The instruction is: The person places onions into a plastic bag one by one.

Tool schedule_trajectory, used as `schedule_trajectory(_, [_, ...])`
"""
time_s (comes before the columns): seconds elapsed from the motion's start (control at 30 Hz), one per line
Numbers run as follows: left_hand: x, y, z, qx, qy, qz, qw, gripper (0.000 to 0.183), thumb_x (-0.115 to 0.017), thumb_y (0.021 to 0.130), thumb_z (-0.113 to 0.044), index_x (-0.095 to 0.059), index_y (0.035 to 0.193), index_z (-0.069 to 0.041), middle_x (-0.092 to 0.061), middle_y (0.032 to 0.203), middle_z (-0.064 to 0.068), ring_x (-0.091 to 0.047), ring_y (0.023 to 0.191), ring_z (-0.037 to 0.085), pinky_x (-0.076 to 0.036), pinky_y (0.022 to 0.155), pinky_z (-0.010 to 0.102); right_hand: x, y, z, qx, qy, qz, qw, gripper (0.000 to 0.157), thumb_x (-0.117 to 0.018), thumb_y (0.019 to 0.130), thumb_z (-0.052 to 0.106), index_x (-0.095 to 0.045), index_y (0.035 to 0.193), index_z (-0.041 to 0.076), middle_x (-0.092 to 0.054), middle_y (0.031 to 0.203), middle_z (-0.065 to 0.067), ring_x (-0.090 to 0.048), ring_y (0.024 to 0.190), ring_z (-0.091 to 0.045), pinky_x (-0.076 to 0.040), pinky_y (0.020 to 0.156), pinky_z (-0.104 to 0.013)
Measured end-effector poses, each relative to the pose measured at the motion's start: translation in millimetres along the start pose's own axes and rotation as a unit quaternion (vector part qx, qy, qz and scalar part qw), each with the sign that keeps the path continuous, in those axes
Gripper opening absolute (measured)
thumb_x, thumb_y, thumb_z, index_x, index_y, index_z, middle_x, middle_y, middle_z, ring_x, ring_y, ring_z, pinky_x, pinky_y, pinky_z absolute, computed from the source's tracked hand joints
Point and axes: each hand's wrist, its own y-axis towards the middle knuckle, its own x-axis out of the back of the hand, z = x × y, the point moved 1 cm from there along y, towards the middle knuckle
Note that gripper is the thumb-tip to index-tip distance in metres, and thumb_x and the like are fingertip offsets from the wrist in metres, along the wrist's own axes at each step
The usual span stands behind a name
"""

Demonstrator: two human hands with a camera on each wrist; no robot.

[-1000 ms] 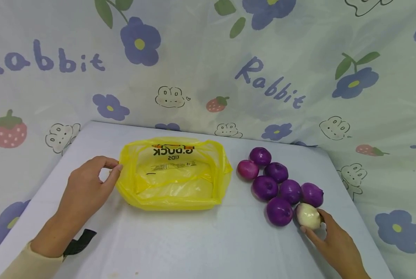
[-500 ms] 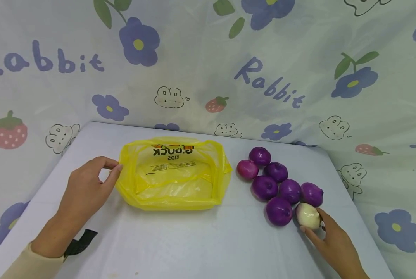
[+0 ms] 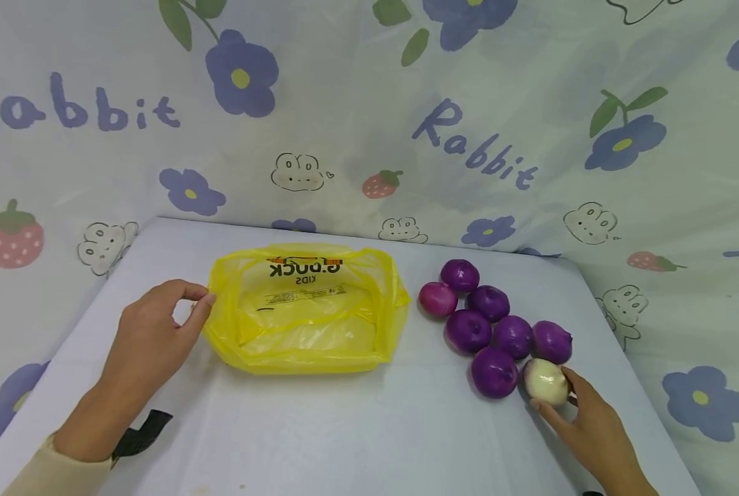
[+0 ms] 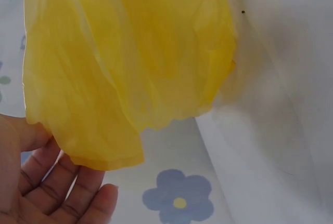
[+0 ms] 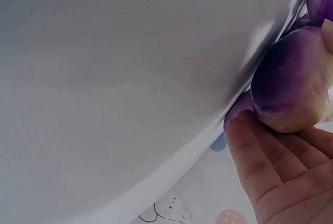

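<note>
A yellow plastic bag (image 3: 307,362) stands on the white table with its mouth spread wide and dark lettering inside. At its left edge my left hand (image 3: 149,337) pinches the rim between thumb and index finger; in the left wrist view the other fingers (image 4: 62,182) curve loosely beneath the bag's side (image 4: 135,52). My right hand (image 3: 598,430) grips a pale onion (image 3: 545,383) at the near right end of a group of purple onions (image 3: 469,332). Seen from the right wrist, this onion (image 5: 291,86) is purple on one side and whitish on the other, with fingers (image 5: 255,167) under it.
The purple onions lie close together to the right of the bag. White cloth covers the table (image 3: 319,434). A patterned curtain (image 3: 344,110) with flowers, rabbits and strawberries hangs behind. Beside the left wrist is a black strap (image 3: 142,432).
The head view has shifted slightly. Both hands keep their places, the left at the bag's rim and the right around the pale onion.
</note>
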Motion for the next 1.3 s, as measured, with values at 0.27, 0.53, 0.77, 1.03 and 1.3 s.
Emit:
schedule_trajectory(0.27, [-0.7,-1.0,0.0,-0.003,-0.006,-0.002,1.0,0.019,-0.073,0.098,-0.012,-0.068,0.112,0.0,-0.069,0.113,0.021,-0.061,0.099,0.039,-0.053,0.083,0.062,0.3,0.7,-2.9,0.024,0.019,-0.019,0.999,0.081,-0.093,0.08,0.023,-0.049,0.138,-0.013,-0.06,0.124,-0.031,-0.066,0.103,-0.046,-0.059,0.081,-0.043])
schedule_trajectory(0.53, [-1.6,-1.3,-0.1,-0.008,-0.005,0.003,1.0,0.022,-0.074,0.097,-0.012,-0.067,0.114,0.0,-0.07,0.112,0.021,-0.062,0.099,0.039,-0.055,0.081,0.062,4.6,1.6,2.5,0.047,0.05,-0.035,0.997,0.083,-0.095,0.076,0.016,-0.049,0.14,-0.011,-0.056,0.125,-0.025,-0.063,0.105,-0.041,-0.033,0.085,0.004])
schedule_trajectory(0.77, [-1.5,-1.3,-0.6,-0.011,-0.005,0.001,0.9999,0.022,-0.075,0.097,-0.012,-0.067,0.113,0.001,-0.07,0.112,0.022,-0.062,0.099,0.039,-0.055,0.081,0.062,6.9,2.6,8.0,0.053,0.031,-0.036,0.997,0.083,-0.095,0.076,0.02,-0.05,0.139,-0.009,-0.058,0.127,-0.024,-0.064,0.106,-0.04,-0.051,0.086,-0.015])
schedule_trajectory(1.03, [-1.0,-3.1,0.9,-0.01,-0.009,0.001,0.9999,0.021,-0.075,0.097,-0.012,-0.068,0.113,0.0,-0.07,0.113,0.02,-0.062,0.1,0.038,-0.054,0.079,0.06,7.5,3.7,12.7,0.041,0.022,-0.026,0.999,0.085,-0.094,0.078,0.023,-0.049,0.14,-0.013,-0.06,0.128,-0.033,-0.067,0.104,-0.048,-0.055,0.082,-0.059])
schedule_trajectory(1.3, [-0.4,-4.3,2.5,-0.001,-0.013,0.01,0.9999,0.022,-0.073,0.099,-0.014,-0.067,0.115,-0.001,-0.069,0.114,0.021,-0.061,0.102,0.038,-0.054,0.081,0.062,9.6,5.6,15.4,0.062,0.033,-0.047,0.996,0.085,-0.096,0.075,0.017,-0.049,0.141,-0.01,-0.06,0.128,-0.027,-0.066,0.103,-0.043,-0.051,0.085,-0.013])
